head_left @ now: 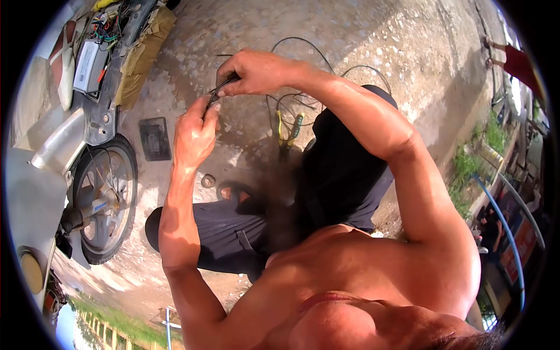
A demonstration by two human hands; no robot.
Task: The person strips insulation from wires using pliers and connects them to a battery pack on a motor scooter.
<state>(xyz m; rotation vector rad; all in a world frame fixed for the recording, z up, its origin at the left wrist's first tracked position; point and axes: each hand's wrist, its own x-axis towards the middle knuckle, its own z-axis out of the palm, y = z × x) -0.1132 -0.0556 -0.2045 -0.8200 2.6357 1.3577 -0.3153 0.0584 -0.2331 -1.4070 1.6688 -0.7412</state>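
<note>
A thin black cable [214,96] runs between my two hands, held up over the ground in front of me. My left hand [196,133] is closed round its lower part, thumb and fingers pinching it. Just above and to the right, my right hand [249,71] grips the upper part, knuckles up. More black cable [303,39] loops across the ground past my right wrist. Pliers with yellow-and-green handles [290,129] lie on the ground below my right forearm, their jaws hard to make out.
On the left stands a two-wheeler, its wheel [108,201] near my left arm. A silver controller box [92,67] with loose coloured wires [107,26] sits in its open body. A flat black panel [155,139] lies beside the wheel. Another person's legs [516,65] show at far right.
</note>
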